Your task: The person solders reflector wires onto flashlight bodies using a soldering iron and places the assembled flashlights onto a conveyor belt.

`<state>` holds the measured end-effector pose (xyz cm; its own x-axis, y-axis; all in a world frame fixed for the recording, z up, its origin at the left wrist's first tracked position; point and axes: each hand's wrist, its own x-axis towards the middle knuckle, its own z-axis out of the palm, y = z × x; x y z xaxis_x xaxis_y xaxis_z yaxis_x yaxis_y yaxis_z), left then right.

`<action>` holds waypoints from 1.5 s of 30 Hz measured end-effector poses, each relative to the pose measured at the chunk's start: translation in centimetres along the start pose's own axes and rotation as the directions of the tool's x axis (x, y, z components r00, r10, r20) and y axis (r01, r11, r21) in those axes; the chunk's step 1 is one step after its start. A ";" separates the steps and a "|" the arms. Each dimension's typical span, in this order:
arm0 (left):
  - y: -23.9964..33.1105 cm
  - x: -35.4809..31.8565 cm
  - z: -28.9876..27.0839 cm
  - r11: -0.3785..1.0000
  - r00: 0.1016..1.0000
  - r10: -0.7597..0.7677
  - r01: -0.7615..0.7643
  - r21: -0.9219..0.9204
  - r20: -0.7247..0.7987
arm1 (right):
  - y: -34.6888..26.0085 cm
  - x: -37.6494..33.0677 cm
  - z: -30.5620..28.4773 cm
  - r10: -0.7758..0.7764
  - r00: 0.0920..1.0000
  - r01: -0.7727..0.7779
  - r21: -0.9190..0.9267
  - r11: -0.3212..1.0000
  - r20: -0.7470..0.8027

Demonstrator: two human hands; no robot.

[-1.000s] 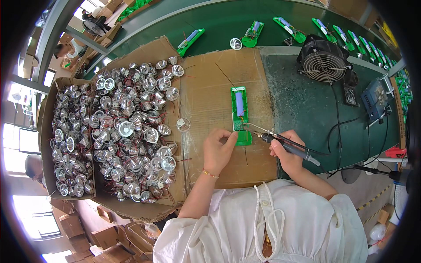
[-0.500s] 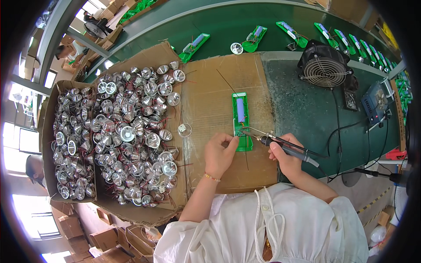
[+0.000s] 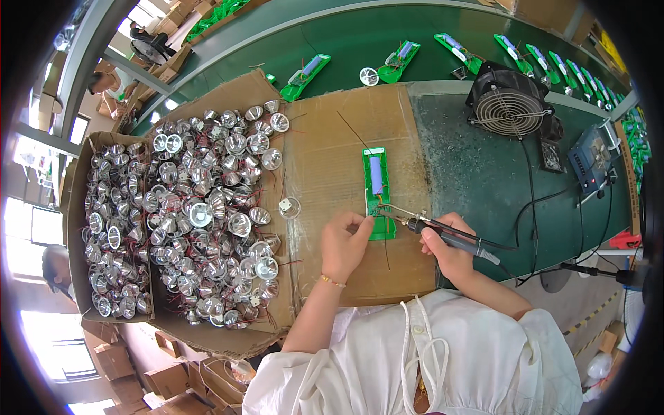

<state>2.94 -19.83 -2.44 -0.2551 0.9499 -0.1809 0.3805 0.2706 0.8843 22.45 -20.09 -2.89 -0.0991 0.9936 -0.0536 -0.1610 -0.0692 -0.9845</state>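
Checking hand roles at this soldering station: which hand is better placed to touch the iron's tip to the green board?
Right hand: it grips the soldering iron, tip at the green board. Left hand pinches at the board's edge.

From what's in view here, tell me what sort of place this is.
Most likely an electronics assembly line in a factory: the right hand holds a soldering iron to a green circuit board, a cardboard box brims with shiny metal reflector cups, and more boards ride a green conveyor belt.
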 end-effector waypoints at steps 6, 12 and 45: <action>-0.1 -0.1 0.0 1.000 1.000 -0.009 0.009 0.000 -0.017 | -0.5 0.0 0.2 -0.038 0.999 0.039 0.018 0.999 -0.034; -1.1 0.3 -0.1 0.999 0.999 0.037 -0.037 -0.039 0.000 | -0.8 -0.5 -1.9 -0.154 0.981 0.148 -0.061 0.987 -0.117; 6.2 12.0 -0.7 0.892 0.972 0.184 -0.227 0.391 0.145 | 0.4 -1.9 -7.5 -0.307 0.943 0.272 -0.237 0.933 -0.126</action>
<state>1.62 -6.89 1.19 -0.0487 0.9959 -0.0757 0.7452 0.0867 0.6612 29.96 -21.31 -4.48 0.0802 0.9696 0.2311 0.0554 0.2271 -0.9723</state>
